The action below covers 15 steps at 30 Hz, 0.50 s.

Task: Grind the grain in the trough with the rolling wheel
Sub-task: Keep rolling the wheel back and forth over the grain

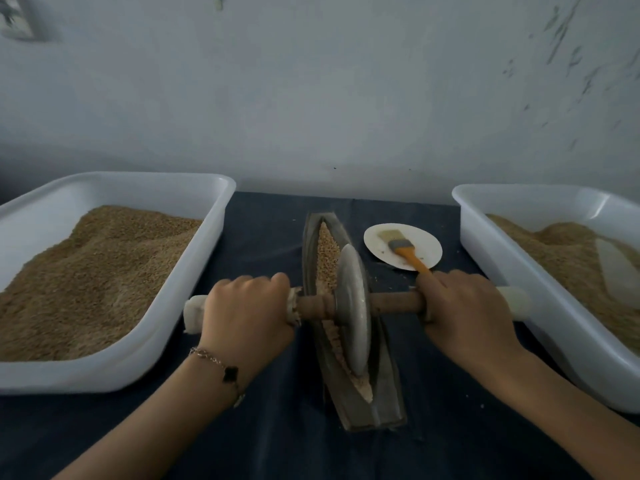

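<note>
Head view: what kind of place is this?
Probably a small hand-milling workbench indoors: a trough with a rolling wheel, two white tubs of grain, and a dark cloth against a plain wall.

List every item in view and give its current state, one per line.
Left hand: grips the axle's left end.
Right hand: grips the axle's right end.
Rolling wheel: upright in the trough, mid-length.
Trough: holds grain, whole at the far end, crushed near.
Left tub: heaped with grain.
Right tub: partly filled with grain.
Paper plate: brush lying on it.
Brush: idle, handle toward the right hand.
</note>
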Tool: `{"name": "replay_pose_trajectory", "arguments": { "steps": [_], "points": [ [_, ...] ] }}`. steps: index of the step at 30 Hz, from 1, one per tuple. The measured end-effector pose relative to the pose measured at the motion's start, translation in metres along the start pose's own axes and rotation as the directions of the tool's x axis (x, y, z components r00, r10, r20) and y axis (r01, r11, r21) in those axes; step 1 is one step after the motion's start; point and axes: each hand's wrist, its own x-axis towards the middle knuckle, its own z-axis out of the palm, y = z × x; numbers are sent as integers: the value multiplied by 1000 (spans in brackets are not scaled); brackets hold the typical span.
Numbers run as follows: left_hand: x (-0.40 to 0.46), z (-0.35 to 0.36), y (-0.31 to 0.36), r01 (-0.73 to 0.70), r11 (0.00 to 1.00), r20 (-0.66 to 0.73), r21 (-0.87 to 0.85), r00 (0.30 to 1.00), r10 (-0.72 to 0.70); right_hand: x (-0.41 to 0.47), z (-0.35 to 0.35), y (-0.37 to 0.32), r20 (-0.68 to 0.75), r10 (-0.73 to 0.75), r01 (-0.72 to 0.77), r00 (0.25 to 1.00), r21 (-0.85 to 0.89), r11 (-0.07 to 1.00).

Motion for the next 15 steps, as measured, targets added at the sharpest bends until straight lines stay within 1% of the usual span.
{"name": "replay_pose_trajectory", "arguments": {
  "steps": [2, 4, 6, 8, 10, 13, 15],
  "points": [
    [9, 10, -1, 19, 1000, 38, 8, 999, -19, 8, 7, 1, 1, 7, -7, 1000, -5, 1000],
    [23, 21, -4, 45, 999, 46, -6, 998, -45, 21, 16, 1, -32, 16, -16, 999, -1, 1000],
    [40, 32, -9, 85, 994, 74, -63, 994, -80, 42, 25, 3, -65, -1, 0, 998, -23, 1000],
    [55, 42, -16, 126, 982, 133, -142, 985, -107, 66, 34, 4, -58, -12, 9, 998, -58, 998],
    [71, 49, -23, 155, 970, 170, -185, 978, -124, 88, 43, 5, -47, -21, 17, 999, -81, 997],
    [99, 54, -30, 183, 969, 182, -166, 971, -153, 112, 58, 11, -29, -22, 19, 999, -87, 996],
    [112, 56, -30, 187, 974, 143, -126, 975, -169, 122, 64, 16, -21, -6, 5, 1000, -80, 997]
  ]
}}
